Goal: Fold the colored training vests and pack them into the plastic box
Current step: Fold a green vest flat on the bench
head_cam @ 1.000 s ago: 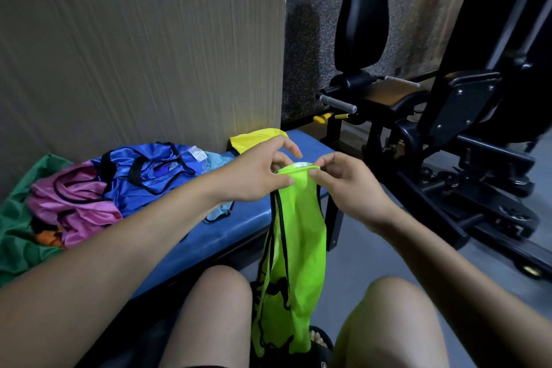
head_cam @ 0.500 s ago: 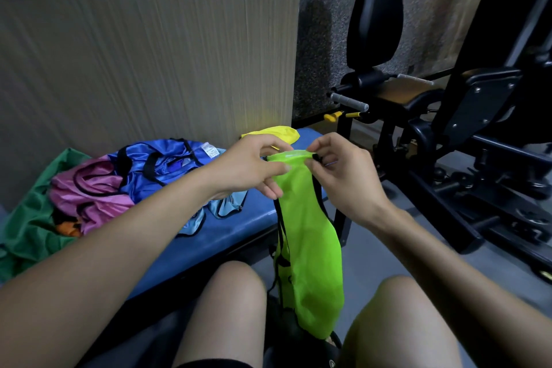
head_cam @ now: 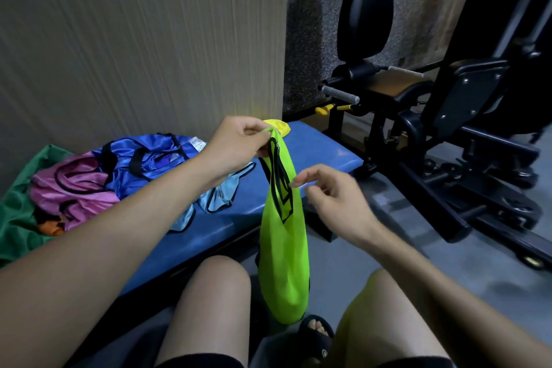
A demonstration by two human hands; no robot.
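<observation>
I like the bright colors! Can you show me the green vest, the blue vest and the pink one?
green vest (head_cam: 283, 263), head view, middle of the hanging cloth
blue vest (head_cam: 155, 158), head view, shiny front
pink vest (head_cam: 74, 188), head view, crumpled middle

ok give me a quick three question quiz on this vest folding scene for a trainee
1. True or false: both hands are pinching the lime green vest.
2. Which vest lies nearest the wall at the far end of the blue bench? A) pink B) yellow C) green
3. Fill in: the lime green vest hangs from the ___ hand, between the person's knees.

Key
1. False. Only the left hand pinches its top; the right hand is beside it, fingers loose, holding nothing.
2. B. The yellow vest shows just behind the left hand; the pink vest sits in the pile further back along the bench.
3. left
</observation>
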